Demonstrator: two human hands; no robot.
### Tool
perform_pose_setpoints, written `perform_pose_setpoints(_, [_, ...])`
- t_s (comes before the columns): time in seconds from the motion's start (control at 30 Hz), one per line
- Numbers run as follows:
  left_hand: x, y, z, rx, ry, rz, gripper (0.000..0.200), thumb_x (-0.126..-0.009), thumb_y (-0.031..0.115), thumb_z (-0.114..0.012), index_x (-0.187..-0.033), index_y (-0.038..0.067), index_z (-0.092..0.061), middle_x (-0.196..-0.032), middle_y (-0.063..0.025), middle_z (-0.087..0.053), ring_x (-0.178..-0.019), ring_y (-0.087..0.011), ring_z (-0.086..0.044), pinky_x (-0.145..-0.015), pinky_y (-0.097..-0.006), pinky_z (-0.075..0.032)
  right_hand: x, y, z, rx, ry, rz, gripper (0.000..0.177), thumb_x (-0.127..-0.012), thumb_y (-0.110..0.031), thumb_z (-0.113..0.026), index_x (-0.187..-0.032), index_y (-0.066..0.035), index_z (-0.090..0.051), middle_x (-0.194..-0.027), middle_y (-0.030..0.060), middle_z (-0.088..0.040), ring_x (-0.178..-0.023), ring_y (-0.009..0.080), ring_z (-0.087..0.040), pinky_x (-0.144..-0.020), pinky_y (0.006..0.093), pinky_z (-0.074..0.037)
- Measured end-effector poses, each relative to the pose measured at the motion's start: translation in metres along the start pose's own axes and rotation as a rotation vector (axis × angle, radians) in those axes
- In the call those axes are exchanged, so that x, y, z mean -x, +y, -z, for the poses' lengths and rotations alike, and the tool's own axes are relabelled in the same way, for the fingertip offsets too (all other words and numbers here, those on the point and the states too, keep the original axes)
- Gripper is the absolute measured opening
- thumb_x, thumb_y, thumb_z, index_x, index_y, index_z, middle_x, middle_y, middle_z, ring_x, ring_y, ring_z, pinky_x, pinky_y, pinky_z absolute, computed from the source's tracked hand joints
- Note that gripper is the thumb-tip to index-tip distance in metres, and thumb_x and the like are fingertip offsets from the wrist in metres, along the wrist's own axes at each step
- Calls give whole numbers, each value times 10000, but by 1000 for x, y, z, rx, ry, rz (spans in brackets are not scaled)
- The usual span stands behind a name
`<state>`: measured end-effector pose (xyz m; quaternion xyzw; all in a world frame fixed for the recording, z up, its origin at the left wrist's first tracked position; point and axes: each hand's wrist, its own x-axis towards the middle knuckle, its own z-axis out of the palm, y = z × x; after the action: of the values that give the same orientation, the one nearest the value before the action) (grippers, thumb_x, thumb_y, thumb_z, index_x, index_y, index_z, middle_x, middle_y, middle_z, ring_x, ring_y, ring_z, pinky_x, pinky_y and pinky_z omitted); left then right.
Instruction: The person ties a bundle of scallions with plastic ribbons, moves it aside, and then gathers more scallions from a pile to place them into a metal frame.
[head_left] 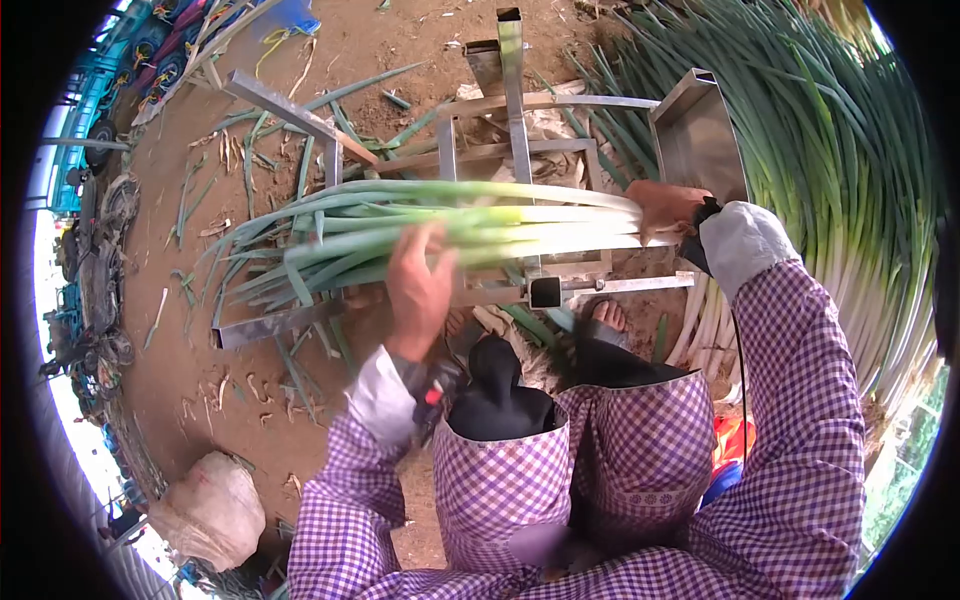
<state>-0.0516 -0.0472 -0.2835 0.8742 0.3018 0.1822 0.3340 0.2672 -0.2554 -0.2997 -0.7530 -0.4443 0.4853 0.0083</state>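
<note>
A bundle of long green onions (pixel 500 215) lies across a metal frame (pixel 520 150), its green leaves to the left and its white ends to the right. My right hand (pixel 670 208) is wrapped round the white ends beside the frame's upright metal plate. At the leafy middle of the bundle, my left hand (pixel 420 285) is against the near side, blurred, with its fingers apart. Both arms wear checked purple sleeves with pale cuffs.
A large pile of green onions (pixel 830 200) fills the right side. Loose leaves are scattered on the brown ground (pixel 200 330). At the lower left stands a whitish sack (pixel 212 510). Vehicles line the far left. My bare feet show below the frame.
</note>
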Motion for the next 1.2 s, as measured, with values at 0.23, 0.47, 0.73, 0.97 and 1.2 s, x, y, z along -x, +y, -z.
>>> perform_pose_setpoints(0.23, [-44,-29,19,-495,-103,-415,372,-785,135,-726,-1144,51,-676,-1053,-91,-667,-1058,-265,-581,-954,-414,-386,-5,8,-5,-33,39,22,442,-513,-61,-839,-935,-10,-717,-824,147,-726,-758,250,-686,-671,411,-513])
perform_pose_setpoints(0.47, [-75,-51,27,-394,-368,-471,261,-847,184,-693,-1069,46,-705,-1062,-104,-703,-1034,-278,-613,-917,-398,-403,-15,17,-7,-37,9,-14,547,-496,-43,-859,-1027,-42,-730,-913,128,-743,-823,270,-691,-729,418,-512])
perform_pose_setpoints(0.73, [-54,-61,5,-402,-250,-431,416,-880,370,-647,-1159,62,-668,-1180,-104,-652,-1171,-272,-542,-1081,-464,-269,1,4,1,-83,22,45,478,-536,-115,-862,-972,11,-711,-883,161,-729,-817,288,-696,-716,411,-514])
perform_pose_setpoints(0.97, [-50,-56,-6,-444,-236,-415,473,-840,396,-708,-1172,61,-674,-1207,-81,-636,-1221,-266,-517,-1134,-511,-201,-11,12,3,7,0,-1,526,-582,-86,-855,-1092,-70,-727,-963,110,-749,-859,256,-693,-767,419,-519])
perform_pose_setpoints(1.2, [-41,-62,-22,-417,-157,-351,412,-841,318,-714,-1178,84,-676,-1208,-73,-638,-1191,-247,-552,-1168,-519,-193,6,-3,18,17,130,17,489,-625,-169,-844,-1083,-54,-715,-957,155,-729,-930,314,-692,-784,421,-518])
